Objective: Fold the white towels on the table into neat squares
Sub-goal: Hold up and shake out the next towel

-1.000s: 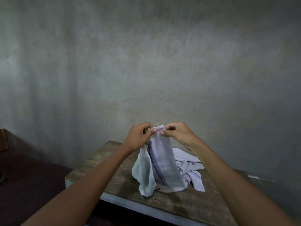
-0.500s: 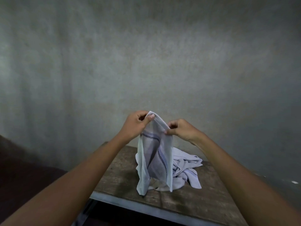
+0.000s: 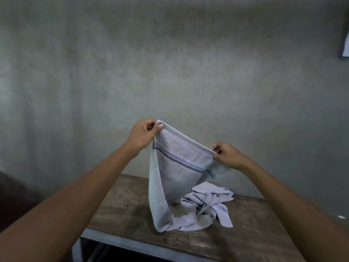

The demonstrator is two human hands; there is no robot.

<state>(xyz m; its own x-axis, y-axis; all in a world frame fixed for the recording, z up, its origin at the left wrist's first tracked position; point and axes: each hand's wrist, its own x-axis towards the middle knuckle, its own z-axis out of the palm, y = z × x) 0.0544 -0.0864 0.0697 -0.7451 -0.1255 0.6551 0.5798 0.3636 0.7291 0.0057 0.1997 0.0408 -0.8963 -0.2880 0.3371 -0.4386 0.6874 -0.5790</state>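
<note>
Terry cloth like this towel (image 3: pixel 181 167) is, by my judgement, soft, light and limp. It sags wherever you do not hold it. The nap should grip skin well enough, and nothing about it is fragile. Take it by the corners along the hemmed edge, since the hem is its firmest line and gives you a straight guide for a square fold.

Head view: you hold the towel up in the air at mid-frame, above the table (image 3: pixel 264 233). Your left hand (image 3: pixel 143 134) pinches one top corner between thumb and fingers, at about 10 o'clock from the towel's middle, and is the higher hand. Your right hand (image 3: pixel 228 155) pinches the other end of the hem at about 3 o'clock and sits lower, so the top edge slopes down to your right. A dark striped band runs just below that edge. Under it the cloth narrows and hangs, and its bottom end touches the table at 6 o'clock. The pile (image 3: pixel 207 205) of crumpled towels lies on the table at 5 o'clock, right against that hanging end; whether the two overlap cannot be told. Both forearms reach forward from the lower corners, with the backs of your hands toward you. Level your hands before laying the towel down, or the fold will likely go skewed.
</note>
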